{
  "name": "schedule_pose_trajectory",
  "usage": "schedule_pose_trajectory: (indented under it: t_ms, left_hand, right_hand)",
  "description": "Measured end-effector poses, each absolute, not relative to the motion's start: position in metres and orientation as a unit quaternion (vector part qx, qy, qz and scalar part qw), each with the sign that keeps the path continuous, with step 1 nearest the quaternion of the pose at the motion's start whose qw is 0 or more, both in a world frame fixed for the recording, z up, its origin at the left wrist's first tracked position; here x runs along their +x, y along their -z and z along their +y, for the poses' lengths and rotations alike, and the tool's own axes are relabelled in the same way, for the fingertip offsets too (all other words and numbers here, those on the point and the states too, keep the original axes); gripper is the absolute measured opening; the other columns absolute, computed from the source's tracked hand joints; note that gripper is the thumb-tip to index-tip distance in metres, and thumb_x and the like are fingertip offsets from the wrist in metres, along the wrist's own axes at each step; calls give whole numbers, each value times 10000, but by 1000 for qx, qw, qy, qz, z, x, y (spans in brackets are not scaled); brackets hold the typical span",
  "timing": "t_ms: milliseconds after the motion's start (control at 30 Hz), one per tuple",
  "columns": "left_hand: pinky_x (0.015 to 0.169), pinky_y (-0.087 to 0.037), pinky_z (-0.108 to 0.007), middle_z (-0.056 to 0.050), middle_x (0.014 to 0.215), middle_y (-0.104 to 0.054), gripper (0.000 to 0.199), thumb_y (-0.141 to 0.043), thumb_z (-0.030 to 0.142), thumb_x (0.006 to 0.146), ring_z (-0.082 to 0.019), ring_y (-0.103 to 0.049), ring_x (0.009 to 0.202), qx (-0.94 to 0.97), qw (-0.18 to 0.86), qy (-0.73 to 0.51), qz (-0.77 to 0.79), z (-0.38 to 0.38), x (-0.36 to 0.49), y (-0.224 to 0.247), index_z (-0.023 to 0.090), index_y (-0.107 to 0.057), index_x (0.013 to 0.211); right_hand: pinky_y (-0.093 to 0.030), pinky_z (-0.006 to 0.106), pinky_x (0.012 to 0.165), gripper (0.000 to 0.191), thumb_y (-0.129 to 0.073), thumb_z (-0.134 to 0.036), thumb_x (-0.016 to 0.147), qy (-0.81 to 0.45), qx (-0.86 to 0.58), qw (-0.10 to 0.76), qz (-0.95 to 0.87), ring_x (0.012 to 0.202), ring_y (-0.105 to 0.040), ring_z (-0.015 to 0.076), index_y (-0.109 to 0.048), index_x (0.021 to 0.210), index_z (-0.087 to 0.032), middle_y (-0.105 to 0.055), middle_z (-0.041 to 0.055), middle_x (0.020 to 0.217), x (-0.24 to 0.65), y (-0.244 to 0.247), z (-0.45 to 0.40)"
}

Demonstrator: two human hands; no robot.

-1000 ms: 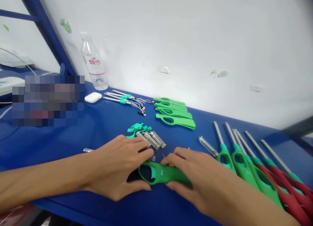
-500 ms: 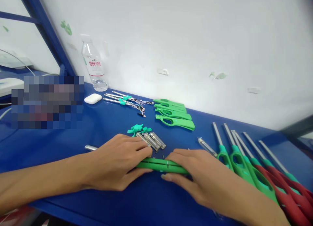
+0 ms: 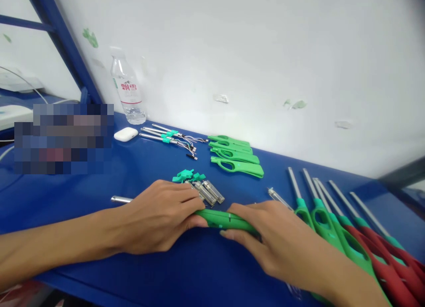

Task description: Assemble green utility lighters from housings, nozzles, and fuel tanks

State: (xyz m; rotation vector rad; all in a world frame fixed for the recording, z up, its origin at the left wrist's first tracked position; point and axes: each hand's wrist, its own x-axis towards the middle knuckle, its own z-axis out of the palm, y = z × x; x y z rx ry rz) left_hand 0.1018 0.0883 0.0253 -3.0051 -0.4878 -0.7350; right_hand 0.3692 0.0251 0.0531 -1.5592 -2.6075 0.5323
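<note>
Between both hands lies a green long-nosed gas lighter, held level just above the blue table. My left hand is closed around its front part, and a metal tube end sticks out to the left of that hand. My right hand grips the handle end, thumb below and fingers on top. A dark seam line shows on the casing between the hands. Just behind my left hand lie several clear fuel tanks and small teal plastic parts. Another fuel tank rests behind my right hand.
Finished-looking green lighters and red lighters line the right side. Green handle shells and metal tubes with wires lie along the wall. A water bottle and a white case stand at back left.
The lighter casing has turned slightly in my hands and its seam looks more closed. My left hand's thumb has moved up against it. The tube end has shifted a little left.
</note>
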Motion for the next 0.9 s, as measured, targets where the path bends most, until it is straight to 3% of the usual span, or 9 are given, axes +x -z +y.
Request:
schedule_pose_trajectory:
  t_ms: [267, 433, 533, 633, 700, 800, 900]
  left_hand:
    - [633, -485, -373, -17, 774, -698, 407, -402, 289, 1199, -215, -612, 663, -955, 26, 256, -149, 87, 101, -25, 158, -718, 978]
    - [638, -508, -378, -27, 810, -739, 383, -392, 284, 1200, -230, -652, 689, -954, 46, 254, -154, 89, 100, -26, 169, -708, 1017]
    - [720, -555, -387, -54, 960, -790, 349, -356, 294, 1204, -242, -726, 801, -950, 54, 258, -164, 89, 98, -30, 164, -680, 1189]
    - [811, -592, -406, -105, 1162, -794, 459, -354, 451, 1193, -261, -773, 980, -948, 60, 271, -155, 85, 95, -33, 133, -560, 1452]
    - [796, -592, -410, -105, 1190, -791, 542, -421, 546, 1168, -272, -772, 1006, -944, 98, 278, -148, 83, 95, -34, 133, -527, 1504]
    - [762, -561, -384, -58, 1134, -800, 372, -446, 392, 1193, -241, -763, 966, -932, 177, 278, -151, 82, 96, -32, 163, -558, 1465]
    - [708, -519, -363, -39, 1067, -797, 329, -316, 262, 1220, -216, -755, 930, -929, 193, 271, -160, 86, 97, -26, 167, -557, 1423]
  right_hand:
    - [-338, 383, 706, 288, -498, -457, 1153, -160, -503, 41, -849, 800, -658, 266, -657, 989, -281, -722, 2, 895, 371, -47, 22]
    - [-393, 387, 784, 271, -508, -486, 1148, -220, -511, 62, -829, 880, -634, 258, -679, 1075, -289, -735, 0, 963, 371, -51, 21]
    - [-429, 347, 761, 299, -540, -537, 1130, -316, -523, 112, -783, 838, -629, 205, -659, 1024, -283, -704, -24, 897, 370, -58, 23]
    - [-444, 257, 586, 387, -605, -626, 1081, -494, -509, 156, -688, 614, -564, 117, -618, 963, -258, -607, -66, 745, 372, -65, 25]
    - [-410, 206, 495, 430, -676, -662, 1030, -606, -480, 165, -613, 517, -503, 77, -612, 961, -242, -586, -86, 697, 375, -70, 27]
    - [-361, 178, 458, 442, -747, -653, 978, -662, -469, 156, -563, 465, -459, 53, -655, 953, -222, -599, -86, 654, 377, -75, 30]
    - [-383, 196, 484, 437, -710, -664, 994, -592, -511, 150, -605, 509, -503, 73, -737, 941, -231, -626, -65, 671, 374, -75, 30]
